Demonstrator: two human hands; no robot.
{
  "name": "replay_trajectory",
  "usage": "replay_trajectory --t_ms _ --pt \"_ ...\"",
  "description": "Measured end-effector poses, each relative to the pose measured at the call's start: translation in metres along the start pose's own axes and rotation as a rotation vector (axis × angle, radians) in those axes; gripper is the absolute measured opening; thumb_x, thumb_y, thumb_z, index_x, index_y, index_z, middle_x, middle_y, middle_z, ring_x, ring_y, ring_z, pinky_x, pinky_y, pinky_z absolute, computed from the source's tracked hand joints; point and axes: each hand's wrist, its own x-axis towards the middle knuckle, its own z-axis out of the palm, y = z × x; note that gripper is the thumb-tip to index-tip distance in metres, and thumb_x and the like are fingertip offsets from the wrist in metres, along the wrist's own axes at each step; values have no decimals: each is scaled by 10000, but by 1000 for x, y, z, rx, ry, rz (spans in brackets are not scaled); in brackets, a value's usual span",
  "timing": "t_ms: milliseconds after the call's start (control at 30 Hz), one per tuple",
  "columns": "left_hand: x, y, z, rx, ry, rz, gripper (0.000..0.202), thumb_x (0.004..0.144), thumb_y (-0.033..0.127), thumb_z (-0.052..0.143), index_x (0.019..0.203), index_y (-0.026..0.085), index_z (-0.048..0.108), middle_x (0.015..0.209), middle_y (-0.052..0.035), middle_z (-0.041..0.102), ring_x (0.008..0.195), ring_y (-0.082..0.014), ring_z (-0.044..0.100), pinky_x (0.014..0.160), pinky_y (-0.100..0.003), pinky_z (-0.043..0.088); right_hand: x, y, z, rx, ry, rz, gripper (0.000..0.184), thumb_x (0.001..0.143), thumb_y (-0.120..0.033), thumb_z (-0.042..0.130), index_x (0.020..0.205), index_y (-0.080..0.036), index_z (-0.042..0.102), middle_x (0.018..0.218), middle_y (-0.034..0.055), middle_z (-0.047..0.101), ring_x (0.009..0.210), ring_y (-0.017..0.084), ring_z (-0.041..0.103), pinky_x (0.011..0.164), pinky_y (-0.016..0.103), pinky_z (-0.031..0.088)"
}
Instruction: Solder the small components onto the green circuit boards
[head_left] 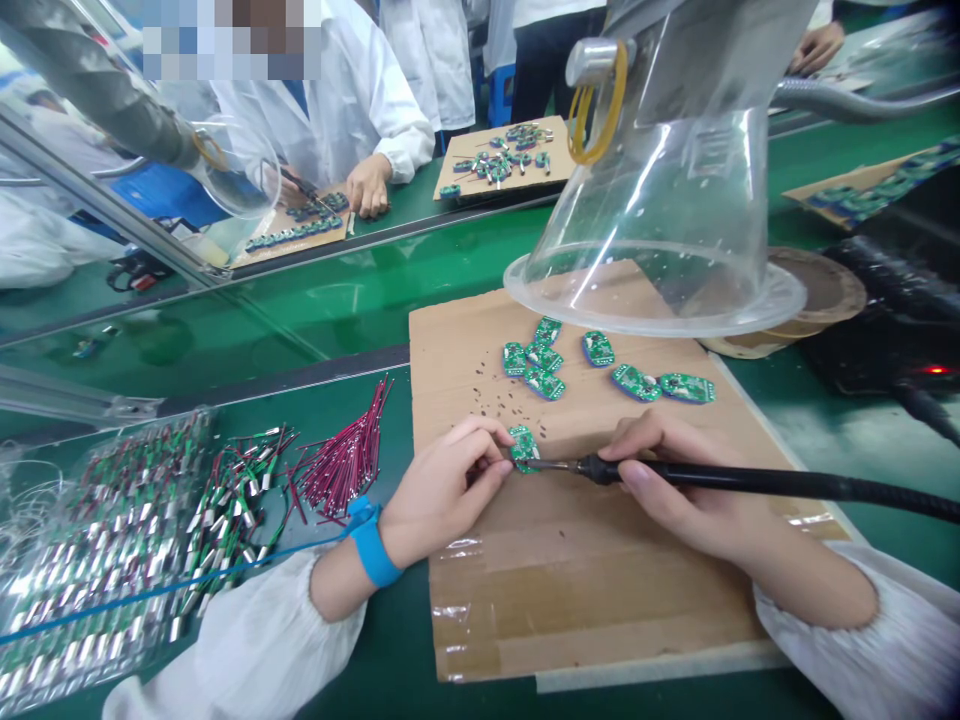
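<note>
Left hand (457, 487) is pinching the left edge of a circuit board (523, 447) mid-cardboard (517, 570); right hand (686, 490) is gripping a soldering iron (720, 479), apparently soldering; the next move is calling for steadiness.

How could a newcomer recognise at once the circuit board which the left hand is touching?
On the green bench, find the large cardboard sheet. Near its middle, between the left hand and right hand, is a small circuit board. Only this one, unlike the boards farther up the sheet, has the black-handled soldering iron's tip at it.
</note>
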Motion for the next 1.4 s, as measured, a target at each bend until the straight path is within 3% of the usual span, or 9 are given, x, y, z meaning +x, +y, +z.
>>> replay_trajectory --t_ms 400,900,1167,1400 --pt "-1 -1 0 5 19 11 140 984 141 555 855 189 531 1192 -14 623 838 -127 574 710 -279 452 0 0 0 -13 -10 -4 50 961 -233 616 1007 -253 616 767 -5 630 599 137 612 562 285 467" --pt "-3 -2 1 47 19 2 135 996 174 557 862 192 546 1316 -14 604 840 -132 604 724 -302 471 -1 -2 -2 -62 -8 5 44 962 -266 625 1003 -252 623 764 -5 654 587 131 628 522 256 461" --pt "-2 -1 0 27 20 9 133 988 164 567 860 193 548 1316 -12 609 834 -123 601 712 -288 472 -3 3 -3 7 214 45 49 975 -236 616 929 -235 632 776 -2 657 580 118 614 569 277 469" --pt "-2 -2 0 19 21 0 131 986 169 573 857 190 565 1321 -15 608 776 -107 581 686 -281 465 -5 4 -2 41 220 58 30 968 -245 629 944 -235 644 770 -20 646 610 114 612 581 276 461"
